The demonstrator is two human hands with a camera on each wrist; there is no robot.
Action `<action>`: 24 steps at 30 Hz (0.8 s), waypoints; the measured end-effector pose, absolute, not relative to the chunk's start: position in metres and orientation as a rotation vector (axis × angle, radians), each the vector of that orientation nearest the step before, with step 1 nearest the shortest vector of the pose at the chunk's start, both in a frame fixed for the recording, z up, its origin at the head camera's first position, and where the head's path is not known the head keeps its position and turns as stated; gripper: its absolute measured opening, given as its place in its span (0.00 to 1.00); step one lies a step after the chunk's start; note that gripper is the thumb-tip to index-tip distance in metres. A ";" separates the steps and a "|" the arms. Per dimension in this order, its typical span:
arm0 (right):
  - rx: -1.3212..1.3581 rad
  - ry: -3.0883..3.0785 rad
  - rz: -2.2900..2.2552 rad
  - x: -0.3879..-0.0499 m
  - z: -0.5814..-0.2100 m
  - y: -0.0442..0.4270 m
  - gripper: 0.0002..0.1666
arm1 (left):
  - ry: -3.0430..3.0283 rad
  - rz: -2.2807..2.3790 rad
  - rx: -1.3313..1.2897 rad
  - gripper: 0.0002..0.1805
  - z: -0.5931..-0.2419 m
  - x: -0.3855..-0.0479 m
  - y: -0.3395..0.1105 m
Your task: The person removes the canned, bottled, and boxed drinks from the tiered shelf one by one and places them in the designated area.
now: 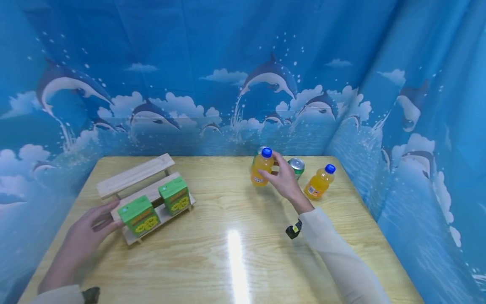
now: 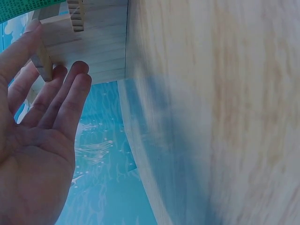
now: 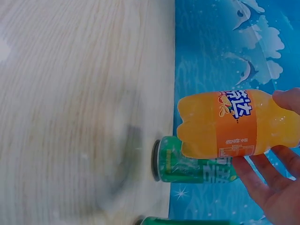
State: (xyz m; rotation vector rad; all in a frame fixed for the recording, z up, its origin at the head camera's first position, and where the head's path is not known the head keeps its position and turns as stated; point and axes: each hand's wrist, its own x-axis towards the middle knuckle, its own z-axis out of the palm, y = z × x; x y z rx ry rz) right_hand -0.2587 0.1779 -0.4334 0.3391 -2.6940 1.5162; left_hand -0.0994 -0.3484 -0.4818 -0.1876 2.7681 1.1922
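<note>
Two green cube-shaped boxes point(image 1: 139, 214) already on a pale wooden rack point(image 1: 135, 175), 10 o'clock, left hand point(image 1: 88, 228) pinching it; right hand point(image 1: 283, 176) grips a blue-capped orange plastic bottle point(image 1: 260, 167), 1 o'clock; matching bottle point(image 1: 319, 182), green metal cans point(image 1: 296, 165) probably left

My left hand point(image 2: 37, 136) grips the end of a pale wooden stand point(image 2: 101, 51), thumb and fingers to either side of an edge piece, palm showing. Just beside my thumb tip is a partly visible green printed item point(image 2: 28, 9). The wood-grained table point(image 2: 225, 112) spreads right; beyond is a blue patterned curtain point(image 2: 101, 168).
</note>
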 end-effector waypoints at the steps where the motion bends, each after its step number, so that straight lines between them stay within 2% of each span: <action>1: 0.327 -2.698 1.513 -0.259 -0.434 0.179 0.42 | 2.769 1.194 -0.187 0.46 -0.482 -0.099 -0.348; 24: 0.190 -2.708 1.486 -0.268 -0.456 0.196 0.42 | 2.776 1.186 -0.185 0.47 -0.483 -0.100 -0.350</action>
